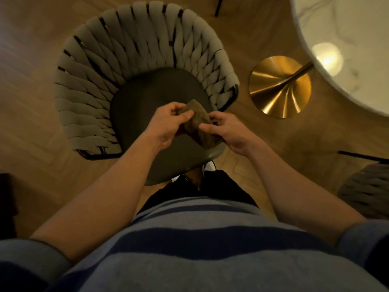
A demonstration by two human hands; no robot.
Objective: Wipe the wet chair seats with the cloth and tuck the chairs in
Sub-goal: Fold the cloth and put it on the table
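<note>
Above chair seat (147,98): left hand (166,123), right hand (227,131) pinch cloth (197,125).

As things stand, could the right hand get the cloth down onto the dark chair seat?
Probably yes. The right hand and left hand both grip the cloth directly above the chair seat, and nothing shows between them. The left hand would need to let go or move along.

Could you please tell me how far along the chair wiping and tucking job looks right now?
Nothing looks finished. Both the left hand and right hand pinch the cloth above the seat, not touching it. The chair stands apart from the table, untucked. Wiping, tucking and a second chair remain.
</note>
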